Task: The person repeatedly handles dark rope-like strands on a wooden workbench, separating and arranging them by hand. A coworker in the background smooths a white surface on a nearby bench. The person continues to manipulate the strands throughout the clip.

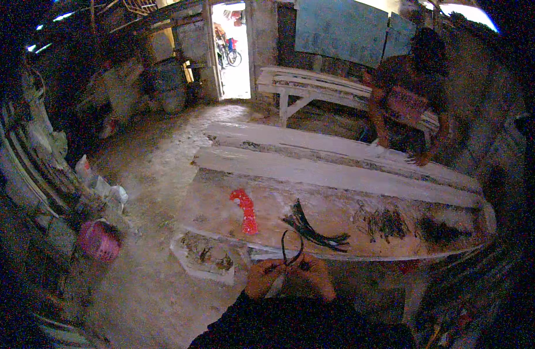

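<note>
Close to the front edge of the wooden table (pixel 337 200), my left hand (pixel 262 278) and my right hand (pixel 315 276) are side by side, fingers closed. A thin dark cord (pixel 285 238) rises from between them in a loop, its ends pinched in my fingers. Just beyond my hands lies a bundle of dark strands (pixel 317 228), fanned at its ends. To its left rests a curved red strip (pixel 246 213) with pale specks. Further right, short dark strands (pixel 384 223) lie spread out, beside a black tangled heap (pixel 445 229).
Across the table a person (pixel 416 87) leans over with both hands on the far boards. Behind stands a pale wooden bench (pixel 320 81). A bright doorway (pixel 232 52) opens at the back. On the left floor are a pink basket (pixel 100 239) and a pale crate (pixel 203 253).
</note>
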`<state>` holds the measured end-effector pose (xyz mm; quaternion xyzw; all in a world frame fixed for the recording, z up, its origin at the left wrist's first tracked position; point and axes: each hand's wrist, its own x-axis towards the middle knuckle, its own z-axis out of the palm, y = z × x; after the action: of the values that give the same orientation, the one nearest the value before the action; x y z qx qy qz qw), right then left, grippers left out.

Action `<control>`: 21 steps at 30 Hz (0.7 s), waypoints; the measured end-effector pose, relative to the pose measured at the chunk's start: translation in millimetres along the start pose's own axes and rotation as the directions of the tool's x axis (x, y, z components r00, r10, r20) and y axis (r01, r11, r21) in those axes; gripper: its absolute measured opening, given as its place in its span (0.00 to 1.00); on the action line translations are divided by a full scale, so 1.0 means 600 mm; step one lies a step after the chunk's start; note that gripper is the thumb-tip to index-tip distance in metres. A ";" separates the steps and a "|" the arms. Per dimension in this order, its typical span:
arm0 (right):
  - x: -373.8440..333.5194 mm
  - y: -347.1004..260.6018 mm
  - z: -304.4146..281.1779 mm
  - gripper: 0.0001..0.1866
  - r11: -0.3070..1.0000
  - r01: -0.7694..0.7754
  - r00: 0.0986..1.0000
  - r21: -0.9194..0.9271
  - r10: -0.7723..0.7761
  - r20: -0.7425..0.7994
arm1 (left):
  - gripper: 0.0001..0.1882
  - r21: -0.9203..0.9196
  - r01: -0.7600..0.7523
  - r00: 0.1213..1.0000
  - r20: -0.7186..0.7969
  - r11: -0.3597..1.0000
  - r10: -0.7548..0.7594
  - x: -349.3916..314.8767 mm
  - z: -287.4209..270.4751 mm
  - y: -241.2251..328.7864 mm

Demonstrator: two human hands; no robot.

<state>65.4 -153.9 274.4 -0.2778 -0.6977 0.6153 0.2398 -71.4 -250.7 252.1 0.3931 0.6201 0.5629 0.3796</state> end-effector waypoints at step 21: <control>-0.018 0.032 0.014 0.07 0.975 -0.001 0.998 0.223 -0.014 0.064 | 0.12 -0.173 0.108 0.989 0.114 0.979 -0.089 -0.012 -0.011 -0.008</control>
<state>69.5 -165.8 254.5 -0.2264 -0.6327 0.6976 0.2485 -74.7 -260.4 248.0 0.3556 0.5649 0.5750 0.4731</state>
